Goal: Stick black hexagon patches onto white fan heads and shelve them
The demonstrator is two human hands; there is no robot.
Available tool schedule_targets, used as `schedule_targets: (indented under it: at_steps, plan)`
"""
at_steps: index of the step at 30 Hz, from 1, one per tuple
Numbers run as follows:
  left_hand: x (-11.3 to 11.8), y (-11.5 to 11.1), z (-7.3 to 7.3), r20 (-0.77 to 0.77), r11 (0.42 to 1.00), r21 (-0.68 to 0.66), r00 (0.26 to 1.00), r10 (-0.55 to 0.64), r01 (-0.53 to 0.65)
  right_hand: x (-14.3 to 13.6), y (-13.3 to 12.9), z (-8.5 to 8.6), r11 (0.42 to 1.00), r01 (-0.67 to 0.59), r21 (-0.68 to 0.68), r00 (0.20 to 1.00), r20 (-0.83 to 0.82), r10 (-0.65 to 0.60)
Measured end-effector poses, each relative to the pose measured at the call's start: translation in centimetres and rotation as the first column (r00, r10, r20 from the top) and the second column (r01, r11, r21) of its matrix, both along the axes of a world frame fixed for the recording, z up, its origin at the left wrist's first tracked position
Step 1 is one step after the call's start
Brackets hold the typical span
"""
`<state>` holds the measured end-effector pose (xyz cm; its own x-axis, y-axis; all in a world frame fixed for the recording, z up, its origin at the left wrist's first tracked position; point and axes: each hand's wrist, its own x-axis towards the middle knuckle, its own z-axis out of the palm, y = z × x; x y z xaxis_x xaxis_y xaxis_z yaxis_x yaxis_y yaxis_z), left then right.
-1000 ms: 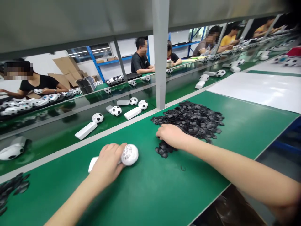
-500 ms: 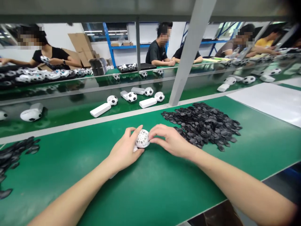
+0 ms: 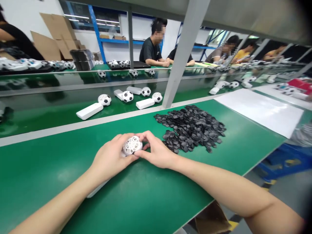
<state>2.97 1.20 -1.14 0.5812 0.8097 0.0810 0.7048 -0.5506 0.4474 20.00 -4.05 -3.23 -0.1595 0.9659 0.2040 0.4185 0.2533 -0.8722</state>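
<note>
My left hand (image 3: 110, 156) is wrapped round a white soccer-ball-shaped head (image 3: 133, 145) with an openwork lattice on top. A white handle (image 3: 98, 189) shows below my left wrist, and my palm hides where it meets the ball. My right hand (image 3: 156, 150) closes on the ball's right side, thumb at the lower edge and fingers at the upper edge. A dark spot shows at the ball's lower rim by the right thumb. Whether a small black piece is between the right fingers is hidden. Right of that hand lies a pile of small black pieces (image 3: 195, 126).
On the green belt (image 3: 48, 113) beyond lie several white-handled soccer-ball units (image 3: 90, 111). A grey post (image 3: 181, 55) rises behind the pile. White sheets (image 3: 258, 109) lie at right. A blue stool (image 3: 280, 165) and an open carton (image 3: 212, 219) stand below the table edge. Co-workers (image 3: 152, 48) sit across.
The view has turned right. My right fingers have gone from the ball's side to gripping it at upper and lower edges, nearer my left hand.
</note>
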Motion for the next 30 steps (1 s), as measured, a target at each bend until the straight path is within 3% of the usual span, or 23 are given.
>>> schedule_targets:
  at_steps: [5,7,8,10,12,13,16,20,25,30]
  plan:
    - [-0.1,0.1,-0.2,-0.041,1.0,-0.006,0.999,0.011,-0.011,1.4,1.6,0.5,1.0,-0.003,-0.019,0.998,0.055,0.004]
    - [-0.1,0.0,-0.2,-0.062,1.0,-0.003,0.998,0.01,-0.01,3.5,2.8,1.2,0.993,0.106,0.049,0.974,0.196,-0.114]
    - [-0.1,-0.1,-0.1,-0.067,1.0,-0.001,0.998,0.009,-0.009,4.9,3.5,1.4,0.96,0.248,0.131,0.904,0.325,-0.278]
    - [-0.1,-0.2,-0.2,-0.068,1.0,-0.007,0.998,0.0,0.0,7.5,4.5,1.6,0.863,0.458,0.212,0.654,0.577,-0.489]
    - [-0.2,-0.1,-0.3,-0.068,1.0,-0.02,0.998,-0.016,0.014,9.3,5.0,1.4,0.826,0.523,0.208,0.558,0.65,-0.517]
    - [-0.3,0.0,-0.4,-0.067,0.999,-0.022,0.997,-0.025,0.023,9.8,5.0,1.2,0.828,0.529,0.189,0.551,0.665,-0.504]
    - [-0.6,0.1,-0.5,-0.073,0.997,0.001,0.994,-0.077,0.078,9.5,4.6,0.9,0.869,0.475,0.139,0.601,0.67,-0.436]
    - [-0.9,0.3,-0.3,-0.117,0.983,0.046,0.978,-0.172,0.178,7.3,3.2,1.6,0.948,0.307,0.087,0.722,0.628,-0.291]
    - [-0.9,0.5,-0.1,-0.139,0.983,0.07,0.977,-0.161,0.172,5.3,1.3,2.8,0.995,0.1,0.003,0.94,0.328,-0.095]
    - [-0.9,0.4,0.2,-0.136,0.981,0.056,0.975,-0.178,0.187,3.8,0.4,3.0,1.0,-0.008,0.019,0.96,0.279,0.003]
